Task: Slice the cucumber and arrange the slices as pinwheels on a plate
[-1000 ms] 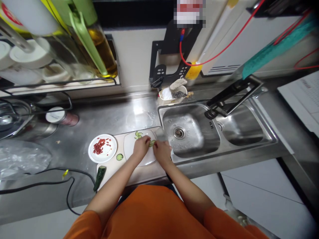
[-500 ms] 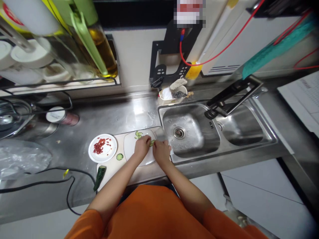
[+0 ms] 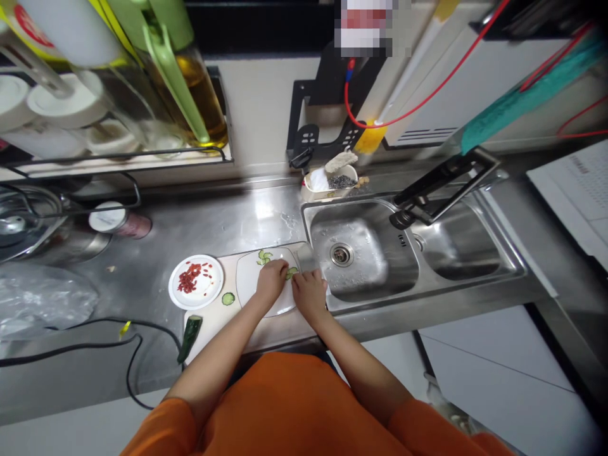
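My left hand [image 3: 272,280] and my right hand [image 3: 310,294] meet over a white plate [image 3: 247,289] on the cutting board [image 3: 217,322]. Their fingers are closed about thin green cucumber slices [image 3: 291,273] at the plate's right side; the fingertips partly hide them. Curved cucumber pieces [image 3: 263,256] lie at the plate's far edge. One round cucumber slice [image 3: 228,298] rests on the board left of the plate. The cut cucumber [image 3: 190,337], dark green, lies at the board's near left corner. Beside the board, a white dish [image 3: 173,286] holds small red dried berries [image 3: 189,278].
To the right is a double steel sink [image 3: 361,253] with a black faucet [image 3: 418,193]. A small seasoning box [image 3: 329,182] stands behind it. At left are a lidded jar [image 3: 121,220], a clear plastic bag [image 3: 45,301] and a black cable [image 3: 137,345]. An oil bottle [image 3: 197,95] stands on the rack.
Almost nothing differs. My hands stay at the same spot over the plate, with the fingers shifted slightly, and the camera view has moved a little.
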{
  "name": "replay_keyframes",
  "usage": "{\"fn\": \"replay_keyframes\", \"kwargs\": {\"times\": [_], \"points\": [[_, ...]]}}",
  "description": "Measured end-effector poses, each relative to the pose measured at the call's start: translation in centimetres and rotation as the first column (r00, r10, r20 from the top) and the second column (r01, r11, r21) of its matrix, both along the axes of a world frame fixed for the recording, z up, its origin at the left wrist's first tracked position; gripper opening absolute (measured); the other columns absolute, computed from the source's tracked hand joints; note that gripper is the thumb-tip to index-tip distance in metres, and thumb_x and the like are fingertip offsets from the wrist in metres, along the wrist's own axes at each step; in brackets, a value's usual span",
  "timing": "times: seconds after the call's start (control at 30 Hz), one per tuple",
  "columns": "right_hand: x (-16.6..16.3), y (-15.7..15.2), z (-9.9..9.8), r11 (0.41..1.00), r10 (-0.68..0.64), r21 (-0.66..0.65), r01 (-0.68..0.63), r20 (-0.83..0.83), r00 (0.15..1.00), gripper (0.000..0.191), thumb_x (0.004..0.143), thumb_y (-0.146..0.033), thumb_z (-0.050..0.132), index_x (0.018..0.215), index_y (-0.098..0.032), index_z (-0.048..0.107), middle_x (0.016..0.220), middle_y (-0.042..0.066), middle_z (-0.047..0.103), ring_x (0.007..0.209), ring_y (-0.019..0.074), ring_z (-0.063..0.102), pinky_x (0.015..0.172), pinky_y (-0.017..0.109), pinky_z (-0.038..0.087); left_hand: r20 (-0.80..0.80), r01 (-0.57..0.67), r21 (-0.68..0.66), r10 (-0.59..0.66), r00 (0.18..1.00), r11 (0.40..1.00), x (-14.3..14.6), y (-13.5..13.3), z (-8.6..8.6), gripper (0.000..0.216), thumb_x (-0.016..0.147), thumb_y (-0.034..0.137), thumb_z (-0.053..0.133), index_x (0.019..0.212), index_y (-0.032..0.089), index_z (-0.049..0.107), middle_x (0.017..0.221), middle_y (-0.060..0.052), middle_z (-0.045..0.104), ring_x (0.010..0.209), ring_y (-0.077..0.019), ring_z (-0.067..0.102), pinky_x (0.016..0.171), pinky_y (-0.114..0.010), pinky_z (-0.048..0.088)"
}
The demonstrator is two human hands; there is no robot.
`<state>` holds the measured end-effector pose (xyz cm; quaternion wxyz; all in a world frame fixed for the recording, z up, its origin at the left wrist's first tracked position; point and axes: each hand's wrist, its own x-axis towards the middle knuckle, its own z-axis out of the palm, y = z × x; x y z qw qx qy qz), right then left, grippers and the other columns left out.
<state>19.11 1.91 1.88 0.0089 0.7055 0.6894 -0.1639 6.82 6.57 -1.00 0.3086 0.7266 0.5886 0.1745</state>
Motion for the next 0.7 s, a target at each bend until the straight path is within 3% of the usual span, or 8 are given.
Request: {"fn": "replay_keyframes", "kwargs": {"times": [0.43,0.7], "points": [[0.1,-0.2,0.0,0.999,0.052,-0.013,-0.052,0.055,0.997,0.024,0.093,-0.028,0.041,0.091,-0.022,0.064,0.093,0.009,0.062,0.096,0.0242,0.042,0.069,0.032,0.025,-0.016,0.027,0.100,-0.025,1.000,0.995,-0.1,-0.6,-1.1,0.014,0.086,0.019,0.049,0.081,0.018,0.063,0.082,-0.005,0.064,0.082,-0.0173,0.056,0.078,-0.029,0.042],[0.0,-0.1,0.2,0.997,0.071,-0.031,-0.069,0.098,0.993,0.024,0.093,-0.027,0.040,0.093,-0.023,0.063,0.095,0.009,0.062,0.098,0.0246,0.041,0.070,0.033,0.026,-0.018,0.023,0.072,-0.021,1.000,0.997,-0.1,-0.5,-0.9,0.014,0.085,0.018,0.049,0.081,0.018,0.062,0.080,-0.004,0.063,0.081,-0.0168,0.056,0.076,-0.029,0.043]]}}
